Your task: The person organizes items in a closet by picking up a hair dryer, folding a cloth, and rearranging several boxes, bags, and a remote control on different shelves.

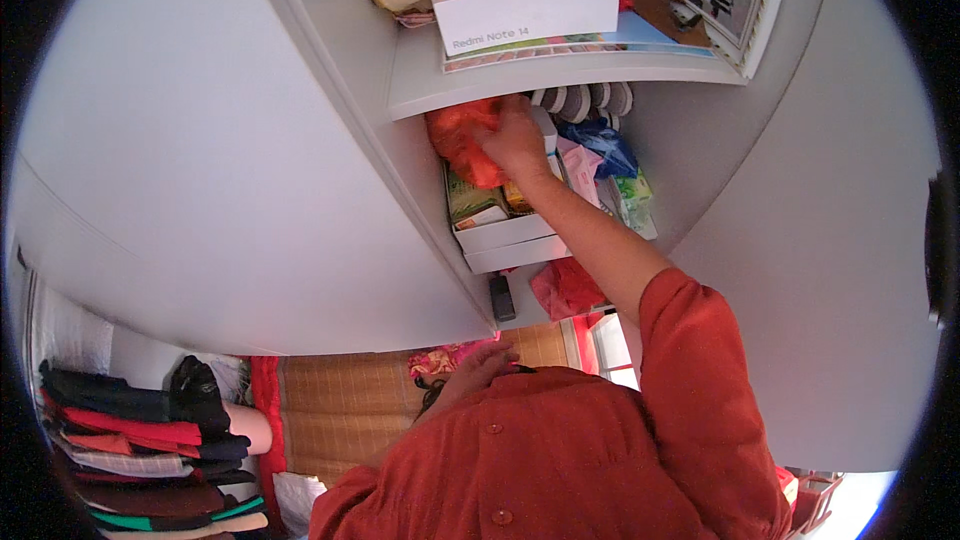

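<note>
My right hand (517, 142) reaches into a wardrobe shelf compartment, its thumb and fingers gripping a red plastic bag (466, 142). The bag rests over the left part of a white cardboard box (504, 234). Inside that box, a green packet (472, 196) and a yellow-orange box (517, 199) show below the bag; my wrist and forearm hide part of the contents. My left hand (484, 369) is held low in front of my chest, fingers slightly apart, with nothing seen in it.
Right of the white box are a pink packet (581, 165), a blue plastic bag (604, 146) and a green-white box (635, 199). A white phone box (529, 11) sits on the shelf above. Below lie a black object (502, 298) and red cloth (562, 289). Folded clothes (142, 450) are stacked lower left.
</note>
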The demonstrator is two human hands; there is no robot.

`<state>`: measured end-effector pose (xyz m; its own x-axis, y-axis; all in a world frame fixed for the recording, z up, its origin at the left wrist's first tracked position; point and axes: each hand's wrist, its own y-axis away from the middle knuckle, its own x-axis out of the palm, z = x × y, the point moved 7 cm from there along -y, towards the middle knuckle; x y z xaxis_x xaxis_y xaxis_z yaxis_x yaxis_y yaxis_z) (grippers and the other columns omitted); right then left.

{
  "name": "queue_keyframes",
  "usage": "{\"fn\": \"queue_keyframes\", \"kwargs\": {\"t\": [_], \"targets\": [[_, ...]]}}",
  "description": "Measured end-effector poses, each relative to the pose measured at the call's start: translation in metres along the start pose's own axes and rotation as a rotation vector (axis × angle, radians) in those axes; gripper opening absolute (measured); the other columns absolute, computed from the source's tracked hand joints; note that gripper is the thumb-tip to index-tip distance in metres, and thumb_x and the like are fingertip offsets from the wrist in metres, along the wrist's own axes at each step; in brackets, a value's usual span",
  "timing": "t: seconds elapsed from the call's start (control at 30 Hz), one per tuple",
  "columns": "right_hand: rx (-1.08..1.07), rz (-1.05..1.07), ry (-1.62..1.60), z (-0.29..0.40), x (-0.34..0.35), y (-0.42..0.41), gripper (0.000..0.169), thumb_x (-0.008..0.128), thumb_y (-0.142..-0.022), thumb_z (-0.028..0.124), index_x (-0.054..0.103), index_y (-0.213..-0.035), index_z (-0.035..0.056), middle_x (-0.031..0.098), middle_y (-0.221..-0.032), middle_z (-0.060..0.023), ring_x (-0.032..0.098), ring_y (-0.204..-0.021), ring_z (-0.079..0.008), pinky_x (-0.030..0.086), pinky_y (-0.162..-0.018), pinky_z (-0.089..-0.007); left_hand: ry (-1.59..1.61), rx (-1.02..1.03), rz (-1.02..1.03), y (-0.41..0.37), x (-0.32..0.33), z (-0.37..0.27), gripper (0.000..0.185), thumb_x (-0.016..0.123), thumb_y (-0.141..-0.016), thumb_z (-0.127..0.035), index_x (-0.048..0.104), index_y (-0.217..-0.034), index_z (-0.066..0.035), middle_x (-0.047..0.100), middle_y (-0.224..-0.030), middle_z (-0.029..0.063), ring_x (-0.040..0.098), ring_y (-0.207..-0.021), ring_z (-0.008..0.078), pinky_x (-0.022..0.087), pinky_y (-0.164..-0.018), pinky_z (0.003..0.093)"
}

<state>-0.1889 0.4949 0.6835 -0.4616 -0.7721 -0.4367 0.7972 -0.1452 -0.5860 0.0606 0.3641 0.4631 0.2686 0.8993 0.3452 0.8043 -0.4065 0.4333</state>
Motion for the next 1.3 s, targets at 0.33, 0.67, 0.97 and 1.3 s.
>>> {"fn": "queue_keyframes", "kwargs": {"t": [0.33,0.67,0.97,1.3], "targets": [[0.4,0.006,-0.856,-0.087,0.007,-0.015,0.035,0.05,-0.073,0.0,0.051,-0.108,0.0002,0.06,-0.097,-0.0148,0.059,-0.089,-0.028,0.047,-0.077,-0.033,-0.023,0.063,-0.065,-0.021,-0.005,-0.024,0.041,0.05,-0.088,-0.022,0.039,-0.123,-0.004,0.052,-0.11,0.0098,0.054,-0.094,0.0191,0.045,-0.08,0.0314],[0.797,0.007,-1.358,-0.039,-0.059,0.078,0.033,0.051,-0.077,0.01,0.05,-0.11,0.0055,0.057,-0.106,-0.0102,0.057,-0.095,-0.0222,0.046,-0.084,-0.0351,-0.122,0.252,-0.099,-0.051,0.008,-0.097,0.05,0.048,-0.086,-0.034,0.036,-0.125,-0.006,0.045,-0.123,0.0132,0.051,-0.105,0.0239,0.041,-0.087,0.035],[0.946,0.07,-1.604,-0.03,-0.101,0.18,0.034,0.056,-0.076,0.013,0.05,-0.108,0.0066,0.057,-0.107,-0.0093,0.055,-0.097,-0.0239,0.043,-0.088,-0.038,0.469,0.25,0.403,-0.027,0.057,-0.098,0.056,0.046,-0.087,-0.038,0.03,-0.13,-0.007,0.037,-0.131,0.0099,0.039,-0.117,0.025,0.034,-0.097,0.0406],[0.926,0.016,-1.033,-0.091,-0.127,0.32,0.055,0.055,-0.077,0.006,0.033,-0.127,0.0016,0.043,-0.125,-0.0105,0.045,-0.112,-0.0237,0.036,-0.095,-0.0337,0.191,0.087,0.156,-0.029,0.055,-0.048,0.047,0.049,-0.087,-0.033,0.037,-0.122,-0.004,0.047,-0.118,0.0076,0.046,-0.109,0.019,0.037,-0.093,0.0352]]}}
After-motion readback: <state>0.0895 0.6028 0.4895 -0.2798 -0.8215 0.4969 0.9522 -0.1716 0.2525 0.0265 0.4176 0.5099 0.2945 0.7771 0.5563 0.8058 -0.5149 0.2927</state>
